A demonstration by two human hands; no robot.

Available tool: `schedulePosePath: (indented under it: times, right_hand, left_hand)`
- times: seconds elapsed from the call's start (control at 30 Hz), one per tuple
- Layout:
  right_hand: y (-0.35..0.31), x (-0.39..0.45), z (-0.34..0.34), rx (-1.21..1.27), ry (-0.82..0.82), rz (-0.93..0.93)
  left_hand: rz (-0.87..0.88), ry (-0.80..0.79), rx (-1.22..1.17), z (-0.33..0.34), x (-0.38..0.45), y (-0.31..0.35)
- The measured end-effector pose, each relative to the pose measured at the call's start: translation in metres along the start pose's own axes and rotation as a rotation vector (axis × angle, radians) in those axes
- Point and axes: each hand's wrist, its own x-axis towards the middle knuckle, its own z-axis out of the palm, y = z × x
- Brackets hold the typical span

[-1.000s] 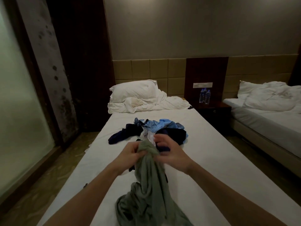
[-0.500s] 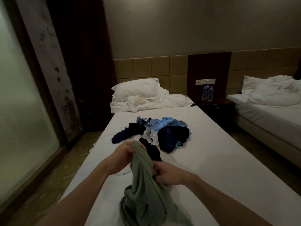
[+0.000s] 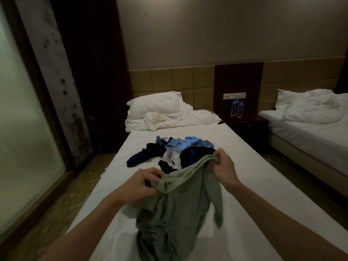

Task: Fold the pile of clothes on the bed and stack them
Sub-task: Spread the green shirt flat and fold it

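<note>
A sage-green garment (image 3: 177,210) hangs between my hands above the white bed (image 3: 250,187), its lower part bunched on the sheet. My left hand (image 3: 143,182) pinches one end of its top edge. My right hand (image 3: 224,167) grips the other end, higher and further right, so the edge stretches between them. Behind it lies the pile of clothes (image 3: 175,151): dark navy pieces, a light blue shirt and a bit of white.
A white pillow (image 3: 156,104) and a crumpled duvet lie at the bed's head. A dark nightstand (image 3: 246,125) with water bottles (image 3: 237,108) stands to the right, then a second bed (image 3: 310,132). A frosted glass wall (image 3: 24,140) runs along the left.
My hands were close together on the bunched green garment. They have drawn apart, the right one going up and to the right, and the top edge is now spread out.
</note>
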Motion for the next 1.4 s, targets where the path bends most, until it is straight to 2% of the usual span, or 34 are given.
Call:
schedulePosePath:
  times: [0.07,0.13,0.2,0.3,0.4,0.5,0.57,0.63,0.73,0.8,0.87,1.0,1.13,1.23,1.4]
  right_hand:
    - [-0.011,0.001,0.001,0.181,-0.072,0.056]
    - [-0.021,-0.002,0.001,0.310,-0.157,0.068]
    - [-0.035,-0.007,0.002,0.431,-0.264,0.058]
    - [-0.054,-0.015,0.009,0.561,-0.424,0.062]
    - [-0.068,-0.021,0.018,0.516,-0.505,0.008]
    - [-0.064,-0.024,0.021,0.420,-0.425,-0.042]
    - [-0.048,-0.032,0.020,0.480,-0.422,0.060]
    - [-0.025,-0.045,0.020,0.521,-0.497,0.182]
    - [-0.002,-0.069,0.027,0.398,-0.655,0.262]
    - [0.007,-0.073,0.036,0.167,-0.611,0.128]
    - [0.005,-0.070,0.041,0.079,-0.486,0.029]
    - [-0.009,-0.045,0.017,0.222,-0.229,0.133]
    - [-0.029,-0.015,-0.020,0.310,-0.039,0.134]
    - [-0.053,0.006,-0.046,0.350,0.030,0.059]
    - [-0.100,0.014,-0.084,0.273,0.036,-0.122]
  left_hand:
    - [-0.078,-0.118,-0.119,0.005,0.002,0.008]
    - [-0.124,-0.172,-0.245,0.004,0.004,0.012]
    - [-0.129,-0.063,-0.256,0.005,0.011,0.014]
    - [-0.120,0.141,-0.135,0.014,0.034,0.016]
    - [-0.069,0.091,-0.157,0.028,0.057,0.024]
    - [0.016,0.100,-0.027,0.032,0.073,0.028]
    - [0.048,0.172,0.070,0.030,0.077,0.029]
    - [0.027,0.273,0.036,0.027,0.077,0.030]
    - [-0.005,0.398,-0.015,0.022,0.076,0.035]
    - [-0.005,0.422,0.033,0.019,0.075,0.037]
    - [-0.027,0.452,0.040,0.015,0.071,0.037]
    - [-0.107,0.563,-0.016,-0.005,0.056,0.028]
    - [-0.129,0.581,-0.161,-0.025,0.041,0.026]
    - [-0.101,0.583,-0.256,-0.030,0.038,0.034]
    - [-0.074,0.532,-0.331,-0.039,0.037,0.056]
